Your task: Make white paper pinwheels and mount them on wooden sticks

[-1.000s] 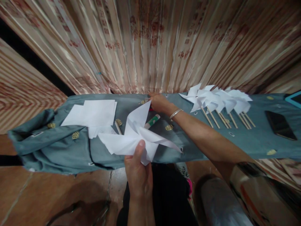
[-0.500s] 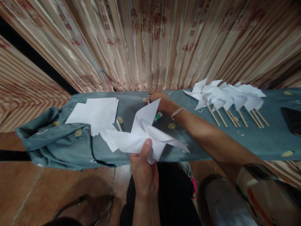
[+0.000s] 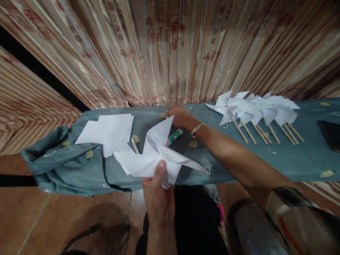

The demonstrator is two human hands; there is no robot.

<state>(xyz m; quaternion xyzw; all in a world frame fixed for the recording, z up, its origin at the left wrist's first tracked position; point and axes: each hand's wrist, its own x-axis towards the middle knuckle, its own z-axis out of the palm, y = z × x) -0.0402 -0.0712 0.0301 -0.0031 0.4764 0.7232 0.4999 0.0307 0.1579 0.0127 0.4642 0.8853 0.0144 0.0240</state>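
Note:
My left hand (image 3: 159, 198) pinches a white paper pinwheel (image 3: 155, 156) near its lower middle, thumb on top. The pinwheel has its blades folded in and no stick visible on it. My right hand (image 3: 179, 117), with a bracelet at the wrist, reaches past it to the far side of the table. Its fingers are curled down by a small item with a bit of red and metal, which I cannot make out; the pinwheel tip partly hides them. Between hand and pinwheel lies a green and white glue-stick-like tube (image 3: 174, 136), partly covered.
White paper sheets (image 3: 115, 128) lie stacked on the left of the grey-green cloth (image 3: 294, 159), a thin pale stick (image 3: 135, 144) beside them. Several finished pinwheels (image 3: 252, 109) on wooden sticks overlap at right. A dark flat object (image 3: 329, 134) lies at the right edge. A pleated curtain (image 3: 164, 53) hangs behind.
My left hand has moved the pinwheel slightly left and down, uncovering more of the green and white tube. My right hand stays at the far side, shifted slightly.

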